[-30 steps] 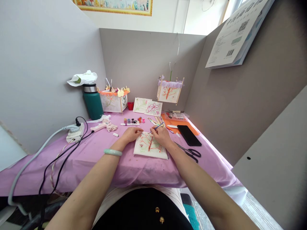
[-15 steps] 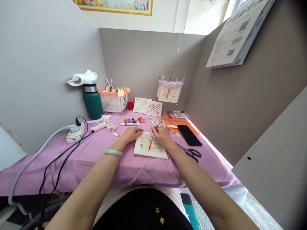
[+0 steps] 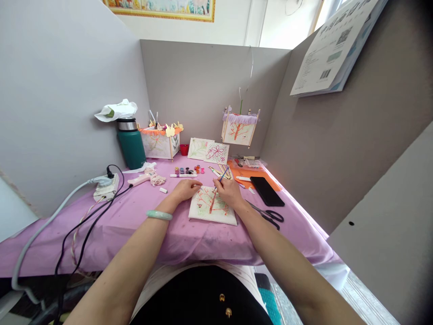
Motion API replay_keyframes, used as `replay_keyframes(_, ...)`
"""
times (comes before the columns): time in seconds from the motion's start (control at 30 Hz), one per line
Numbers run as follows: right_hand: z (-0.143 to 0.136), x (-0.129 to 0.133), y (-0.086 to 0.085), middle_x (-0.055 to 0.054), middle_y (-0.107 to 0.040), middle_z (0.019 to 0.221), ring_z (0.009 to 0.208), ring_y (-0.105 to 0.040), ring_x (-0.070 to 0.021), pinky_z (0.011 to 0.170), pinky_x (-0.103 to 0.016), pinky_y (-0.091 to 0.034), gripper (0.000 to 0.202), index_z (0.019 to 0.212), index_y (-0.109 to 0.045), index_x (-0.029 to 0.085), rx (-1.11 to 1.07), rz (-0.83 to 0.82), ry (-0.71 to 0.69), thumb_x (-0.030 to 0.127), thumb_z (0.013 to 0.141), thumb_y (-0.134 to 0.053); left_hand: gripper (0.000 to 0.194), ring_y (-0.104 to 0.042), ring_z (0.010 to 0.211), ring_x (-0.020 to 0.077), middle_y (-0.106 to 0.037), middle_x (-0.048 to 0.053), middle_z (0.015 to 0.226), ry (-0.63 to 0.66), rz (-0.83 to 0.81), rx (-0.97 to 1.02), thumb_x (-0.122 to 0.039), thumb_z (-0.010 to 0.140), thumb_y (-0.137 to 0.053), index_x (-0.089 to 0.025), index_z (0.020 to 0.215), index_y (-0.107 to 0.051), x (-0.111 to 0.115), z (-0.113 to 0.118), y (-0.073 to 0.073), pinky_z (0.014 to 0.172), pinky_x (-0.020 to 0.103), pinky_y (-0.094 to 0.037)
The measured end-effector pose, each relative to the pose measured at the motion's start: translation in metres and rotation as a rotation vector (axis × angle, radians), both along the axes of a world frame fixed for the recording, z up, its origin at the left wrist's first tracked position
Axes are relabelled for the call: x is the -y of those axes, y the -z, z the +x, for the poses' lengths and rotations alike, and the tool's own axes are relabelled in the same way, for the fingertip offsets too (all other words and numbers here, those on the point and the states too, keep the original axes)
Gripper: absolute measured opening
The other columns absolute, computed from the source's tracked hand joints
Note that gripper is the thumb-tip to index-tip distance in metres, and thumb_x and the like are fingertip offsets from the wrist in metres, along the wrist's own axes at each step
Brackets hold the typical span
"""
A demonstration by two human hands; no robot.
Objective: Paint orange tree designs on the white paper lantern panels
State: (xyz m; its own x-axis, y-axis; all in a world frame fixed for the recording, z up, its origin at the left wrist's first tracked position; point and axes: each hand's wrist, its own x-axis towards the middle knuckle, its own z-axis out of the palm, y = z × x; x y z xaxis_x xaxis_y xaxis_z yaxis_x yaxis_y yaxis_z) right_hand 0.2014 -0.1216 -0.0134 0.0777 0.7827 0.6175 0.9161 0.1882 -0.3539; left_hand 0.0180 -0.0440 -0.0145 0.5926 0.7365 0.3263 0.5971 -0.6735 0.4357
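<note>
A white square panel [image 3: 199, 212] painted with an orange-red tree and green strokes lies flat on the table in front of me. My right hand [image 3: 230, 192] is closed around a thin blue paintbrush [image 3: 224, 173], whose tip points down at the tree's upper trunk. Whether the tip touches the surface is too small to make out. At the panel's upper left corner, my left hand [image 3: 186, 189] is closed, its fingertips pinching the edge. A pale green bangle sits on the left wrist. Small paint pots [image 3: 187, 171] stand beyond the hands, with a capped marker [image 3: 183, 175] before them.
Black scissors [image 3: 267, 214] and a black phone [image 3: 267, 191] lie right of the panel. Leftward are a pink glue gun [image 3: 140, 179], a power strip [image 3: 106, 187] with cables and a green bottle [image 3: 131, 144]. A decorated lantern [image 3: 239, 130] hangs at the back, near a pen-filled box [image 3: 157, 145].
The paintbrush has tilted a little more upright in my right hand, and its tip has shifted slightly. My left hand and the panel stay in place.
</note>
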Motion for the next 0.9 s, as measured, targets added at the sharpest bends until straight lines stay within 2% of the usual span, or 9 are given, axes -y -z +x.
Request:
replay_keyframes(0.27, -0.0014, 0.0015, -0.0021, -0.002, -0.064, 0.063, 0.065, -0.059, -0.0124, 0.06, -0.021, -0.036, 0.042, 0.065, -0.061, 0.019, -0.038, -0.027, -0.064, 0.043, 0.088, -0.036, 0.035, -0.061, 0.088, 0.0169, -0.068, 0.003, 0.101, -0.009, -0.012, -0.011, -0.031, 0.078, -0.042, -0.02, 0.101, -0.067, 0.0014, 0.0003, -0.0016, 0.081, 0.026, -0.045)
replay_keyframes(0.47, 0.0, -0.0001, 0.0004, -0.004, -0.065, 0.07, 0.069, -0.06, -0.0135, 0.061, -0.022, -0.034, 0.04, 0.072, -0.062, 0.019, 0.006, 0.004, 0.023, 0.044, 0.088, -0.035, 0.036, -0.061, 0.091, 0.0177, -0.067, 0.004, 0.103, -0.001, -0.003, -0.005, -0.031, 0.078, -0.042, -0.019, 0.101, -0.066, 0.0005, 0.0001, -0.0006, 0.082, 0.026, -0.044)
replay_keyframes(0.67, 0.0003, -0.0003, -0.0001, -0.005, -0.064, 0.064, 0.064, -0.059, -0.015, 0.057, -0.024, -0.031, 0.04, 0.069, -0.062, 0.019, 0.075, 0.014, 0.117, 0.044, 0.087, -0.036, 0.036, -0.06, 0.093, 0.0178, -0.067, 0.004, 0.102, -0.001, -0.007, -0.002, -0.031, 0.078, -0.042, -0.019, 0.1, -0.067, 0.0, 0.0002, -0.0004, 0.082, 0.026, -0.044)
replay_keyframes(0.77, -0.0003, 0.0006, -0.0021, -0.004, -0.064, 0.063, 0.063, -0.059, -0.0139, 0.057, -0.023, -0.033, 0.041, 0.065, -0.061, 0.019, 0.01, -0.004, 0.054, 0.045, 0.087, -0.038, 0.035, -0.06, 0.093, 0.0174, -0.067, 0.004, 0.102, -0.006, -0.015, 0.002, -0.03, 0.078, -0.042, -0.019, 0.1, -0.067, 0.0003, 0.0002, -0.0003, 0.082, 0.026, -0.044)
replay_keyframes(0.9, -0.0026, 0.0034, -0.0049, -0.001, -0.062, 0.058, 0.06, -0.057, -0.0111, 0.056, -0.021, -0.034, 0.043, 0.062, -0.061, 0.018, -0.091, -0.074, -0.147, 0.044, 0.087, -0.037, 0.035, -0.061, 0.09, 0.0171, -0.067, 0.003, 0.102, -0.002, -0.013, 0.004, -0.031, 0.078, -0.042, -0.02, 0.101, -0.067, 0.0012, 0.0, -0.0006, 0.081, 0.026, -0.045)
